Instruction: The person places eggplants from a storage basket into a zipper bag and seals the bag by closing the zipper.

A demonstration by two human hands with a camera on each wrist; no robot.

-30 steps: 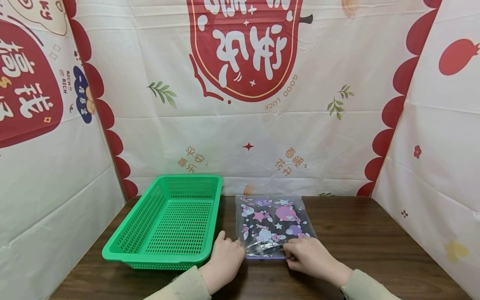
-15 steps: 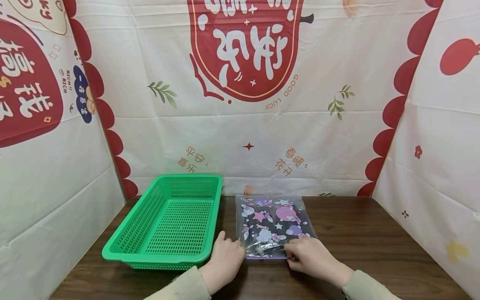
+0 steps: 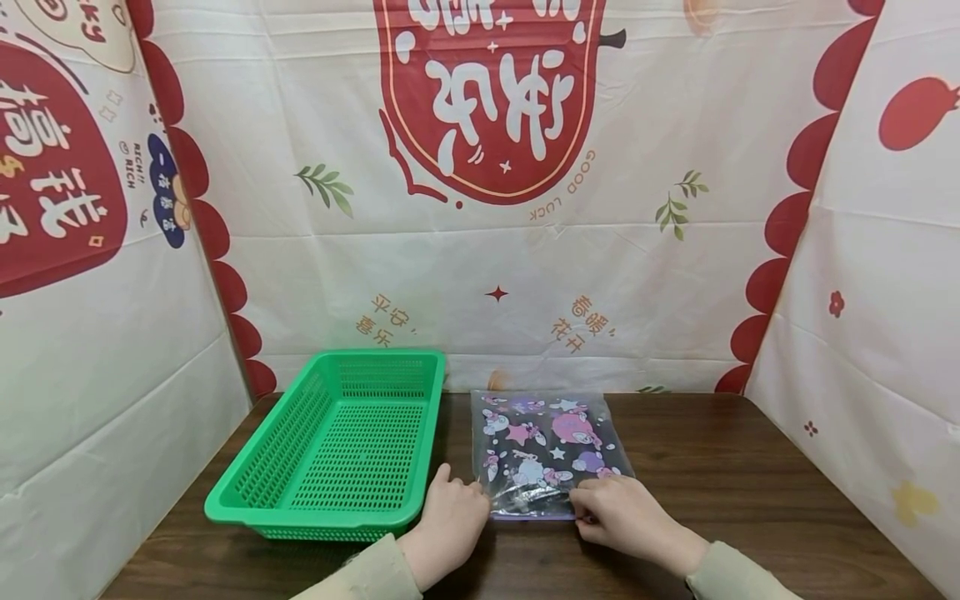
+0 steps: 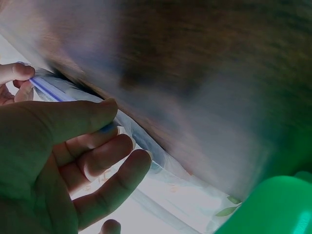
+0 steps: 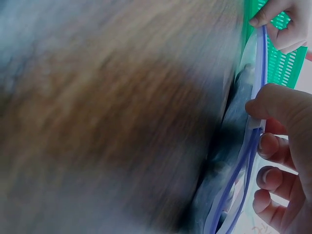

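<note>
A clear zip bag (image 3: 555, 454) printed with pink and purple cartoon figures lies flat on the table, its purple zip strip along the near edge. My left hand (image 3: 452, 517) pinches the bag's near left corner between thumb and fingertip. Near the right end, my right hand (image 3: 622, 512) grips the same edge. In the right wrist view its thumb and forefinger pinch a whitish slider (image 5: 255, 124) on the zip. Below that slider the two purple strips (image 5: 239, 178) stand apart; above it they run together. Something dark shows through the bag; what it is cannot be told.
A green plastic basket (image 3: 431, 433) with slotted walls stands left of the bag, close to the left hand. Dark wood table (image 3: 705, 467) extends to the right. Printed cloth (image 3: 480, 250) hangs behind and on both sides.
</note>
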